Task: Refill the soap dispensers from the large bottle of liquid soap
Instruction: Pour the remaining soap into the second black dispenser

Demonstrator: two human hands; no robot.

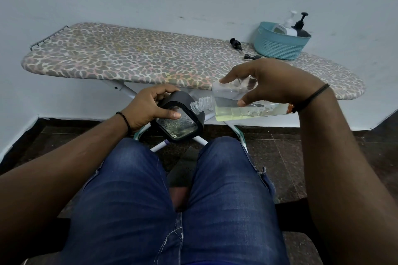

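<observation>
Large bottle (234, 101): clear glossy plastic, showing pale yellow liquid through smooth walls. Dispenser (179, 117): matt black casing around a clear, shiny body that is catching reflections. Ironing board (129, 58): covered in matt printed cloth, legs looking like painted white metal. Basket (277, 46): teal plastic with a woven-look texture. Jeans (133, 189): blue denim, matt, faded. Floor (280, 146): dark speckled stone, gleaming slightly.

Leopard-print ironing board (133, 58), teal basket (280, 46), blue jeans (133, 196), pale yellow soap in a clear bottle (239, 101).
</observation>
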